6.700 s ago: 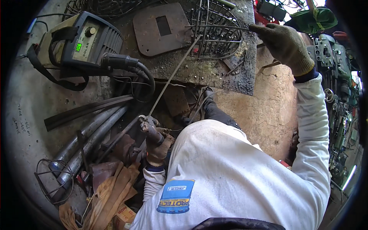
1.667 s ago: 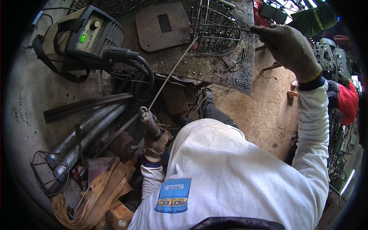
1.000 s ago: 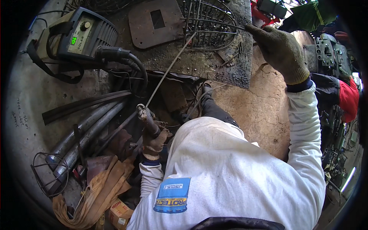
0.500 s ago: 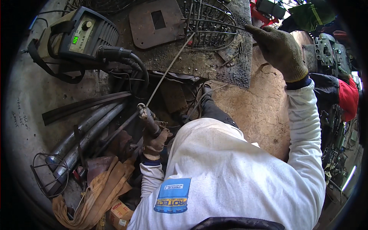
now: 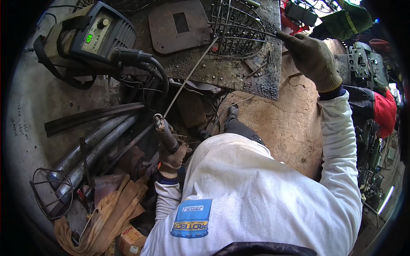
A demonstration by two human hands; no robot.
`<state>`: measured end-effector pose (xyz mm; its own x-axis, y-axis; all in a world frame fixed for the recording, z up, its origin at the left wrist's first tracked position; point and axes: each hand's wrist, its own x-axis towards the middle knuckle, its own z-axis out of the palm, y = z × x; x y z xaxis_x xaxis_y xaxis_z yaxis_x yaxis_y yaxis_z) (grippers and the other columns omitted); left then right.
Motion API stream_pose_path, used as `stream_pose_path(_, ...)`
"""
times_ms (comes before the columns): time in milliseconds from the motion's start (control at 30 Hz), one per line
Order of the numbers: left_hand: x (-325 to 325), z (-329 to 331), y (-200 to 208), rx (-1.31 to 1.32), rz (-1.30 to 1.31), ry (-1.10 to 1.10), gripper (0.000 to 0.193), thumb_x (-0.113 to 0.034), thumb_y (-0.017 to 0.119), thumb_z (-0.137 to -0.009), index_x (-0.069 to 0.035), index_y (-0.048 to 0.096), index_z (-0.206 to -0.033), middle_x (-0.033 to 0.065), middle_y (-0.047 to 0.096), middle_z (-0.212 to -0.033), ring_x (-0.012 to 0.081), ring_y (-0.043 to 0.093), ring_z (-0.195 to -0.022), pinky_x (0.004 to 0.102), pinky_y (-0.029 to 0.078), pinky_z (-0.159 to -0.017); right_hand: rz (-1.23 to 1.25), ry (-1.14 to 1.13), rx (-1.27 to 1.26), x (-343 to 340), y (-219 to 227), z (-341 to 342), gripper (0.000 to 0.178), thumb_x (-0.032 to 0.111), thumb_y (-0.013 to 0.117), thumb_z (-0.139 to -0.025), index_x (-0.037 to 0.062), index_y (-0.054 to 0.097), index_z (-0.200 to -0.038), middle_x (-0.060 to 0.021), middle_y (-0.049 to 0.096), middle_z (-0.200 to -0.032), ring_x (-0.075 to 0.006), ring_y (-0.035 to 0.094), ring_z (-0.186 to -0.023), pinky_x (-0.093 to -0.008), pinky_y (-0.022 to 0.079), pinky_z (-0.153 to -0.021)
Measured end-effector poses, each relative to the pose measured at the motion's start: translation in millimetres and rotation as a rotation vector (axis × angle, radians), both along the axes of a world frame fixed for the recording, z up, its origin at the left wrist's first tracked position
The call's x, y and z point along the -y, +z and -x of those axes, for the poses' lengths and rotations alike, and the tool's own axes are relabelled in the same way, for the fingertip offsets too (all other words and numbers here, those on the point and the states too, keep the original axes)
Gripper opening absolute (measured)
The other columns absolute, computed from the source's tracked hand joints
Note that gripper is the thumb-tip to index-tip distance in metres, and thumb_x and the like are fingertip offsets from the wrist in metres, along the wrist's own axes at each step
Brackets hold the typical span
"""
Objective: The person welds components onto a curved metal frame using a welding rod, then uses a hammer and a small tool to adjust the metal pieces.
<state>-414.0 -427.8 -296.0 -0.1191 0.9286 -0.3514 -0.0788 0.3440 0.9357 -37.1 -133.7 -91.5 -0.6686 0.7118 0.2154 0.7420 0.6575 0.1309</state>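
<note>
My left hand, in a worn glove, is closed around an electrode holder near my left side. From its jaw a long thin welding electrode slants up to a round wire grid on the dark work table. The electrode's far tip appears to meet the grid's left side, though contact is hard to judge. My right hand, gloved too, pinches the outer end of a thin metal rod beyond the table's right edge. That rod lies across the grid.
A welding machine with a lit display stands at the left, its thick cable hanging down. A steel plate with a square hole lies beside the grid. Metal pipes and tan cloth lie lower left. A person in red is at the right.
The view has shifted slightly, so the table and welding machine sit a little further right. Both hands keep their hold, with almost no movement.
</note>
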Motion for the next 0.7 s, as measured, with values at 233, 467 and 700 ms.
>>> stream_pose_path(233,-1,2,1,-0.049,-0.007,-0.033,0.025,-0.006,0.075,-0.084,0.002,0.065,-0.105,0.0106,0.071,-0.087,0.022,0.075,-0.073,0.0367,0.062,-0.069,0.082,-0.009,0.034,0,-1,-3,0.051,-0.001,0.064,-0.09,0.0199,0.066,-0.137,-0.012,0.074,-0.1,-0.0301,0.074,-0.083,-0.0373,0.061,-0.072)
stream_pose_path(467,-4,0,5,-0.042,-0.07,0.022,0.028,-0.001,0.074,-0.086,0.003,0.062,-0.111,0.0111,0.07,-0.093,0.0225,0.074,-0.076,0.0374,0.063,-0.07,0.066,0.043,-0.017,-1,-3,-5,0.048,0.001,0.064,-0.092,0.0186,0.066,-0.137,-0.0127,0.073,-0.096,-0.0309,0.073,-0.081,-0.0381,0.059,-0.07)
stream_pose_path(700,-3,0,1,0.079,-0.007,0.062,0.031,0.0,0.073,-0.087,0.004,0.06,-0.114,0.0115,0.068,-0.095,0.0216,0.073,-0.077,0.0379,0.065,-0.071,0.103,-0.011,0.004,1,2,-2,0.041,0.004,0.064,-0.096,0.0175,0.068,-0.134,-0.0133,0.072,-0.092,-0.0304,0.072,-0.078,-0.0379,0.058,-0.068)
